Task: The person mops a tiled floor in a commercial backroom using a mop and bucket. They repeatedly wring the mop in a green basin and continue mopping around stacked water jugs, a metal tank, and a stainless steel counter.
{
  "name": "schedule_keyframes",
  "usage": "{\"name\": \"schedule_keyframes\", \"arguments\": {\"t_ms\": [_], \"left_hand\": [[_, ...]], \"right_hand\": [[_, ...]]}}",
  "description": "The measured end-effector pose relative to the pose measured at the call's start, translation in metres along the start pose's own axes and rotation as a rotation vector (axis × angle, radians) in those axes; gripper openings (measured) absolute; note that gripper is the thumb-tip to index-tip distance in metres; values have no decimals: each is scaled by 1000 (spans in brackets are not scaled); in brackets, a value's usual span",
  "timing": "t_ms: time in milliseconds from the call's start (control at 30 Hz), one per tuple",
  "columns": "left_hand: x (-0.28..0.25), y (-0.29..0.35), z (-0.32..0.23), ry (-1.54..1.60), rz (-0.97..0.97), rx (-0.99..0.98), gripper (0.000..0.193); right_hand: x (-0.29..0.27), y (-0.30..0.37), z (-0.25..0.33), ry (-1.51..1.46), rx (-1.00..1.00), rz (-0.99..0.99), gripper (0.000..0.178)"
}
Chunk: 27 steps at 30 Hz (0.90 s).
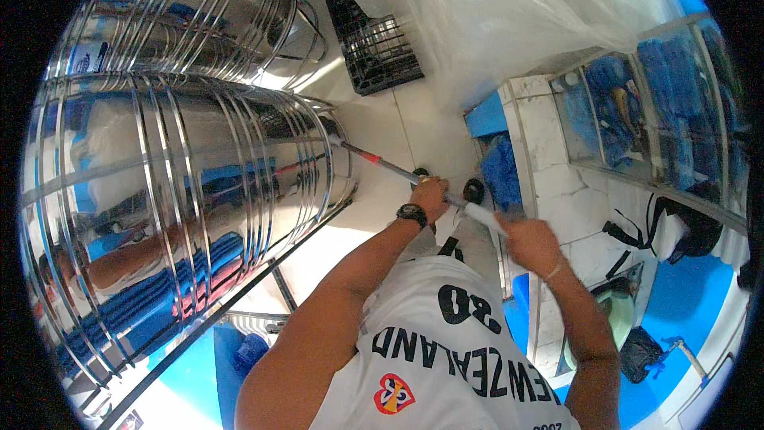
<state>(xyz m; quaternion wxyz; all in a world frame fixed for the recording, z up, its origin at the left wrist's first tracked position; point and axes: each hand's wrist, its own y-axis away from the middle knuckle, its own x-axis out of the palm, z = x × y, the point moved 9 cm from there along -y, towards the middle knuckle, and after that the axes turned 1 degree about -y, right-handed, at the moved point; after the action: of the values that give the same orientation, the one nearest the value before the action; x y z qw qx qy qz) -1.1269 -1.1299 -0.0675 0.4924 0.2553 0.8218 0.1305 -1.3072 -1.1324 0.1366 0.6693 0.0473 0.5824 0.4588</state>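
I see the left hand (430, 197) and right hand (532, 244) wrapped around a pole (390, 166), which seemingly touches a shiny metal cylinder (231, 123).

- White sleeveless jersey (438, 386), with bold black lettering (489, 370) arching across the chest and large black numerals (468, 306) nearer the hem
- Small heart-shaped emblem (394, 395) in red, yellow and black
- Bare left hand (430, 197), chunky black watch (412, 213) at its wrist
- Bare right hand (532, 245), thin pale band (553, 271) around the wrist
- Pale legwear (477, 236)
- Dark footwear (473, 190), too small for detail
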Motion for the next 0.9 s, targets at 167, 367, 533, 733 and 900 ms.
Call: {"name": "schedule_keyframes", "arguments": {"t_ms": [167, 367, 533, 733, 900], "left_hand": [[-34, -26, -36, 89, -151, -104, 28], [-67, -12, 43, 179, -339, -334, 25], [-75, 16, 104, 250, -404, -555, 26], [-38, -30, 116, 153, -484, -523, 21], [-36, -33, 45, 192, -634, -295, 24]], "right_hand": [[-83, -8, -24, 151, -61, -70, 53], [-101, -87, 29, 200, -379, -148, 20], [-91, -149, 73, 299, -472, -107, 19], [-75, -165, 28, 229, -354, -94, 21], [-86, -94, -6, 203, -176, -73, 38]]}}
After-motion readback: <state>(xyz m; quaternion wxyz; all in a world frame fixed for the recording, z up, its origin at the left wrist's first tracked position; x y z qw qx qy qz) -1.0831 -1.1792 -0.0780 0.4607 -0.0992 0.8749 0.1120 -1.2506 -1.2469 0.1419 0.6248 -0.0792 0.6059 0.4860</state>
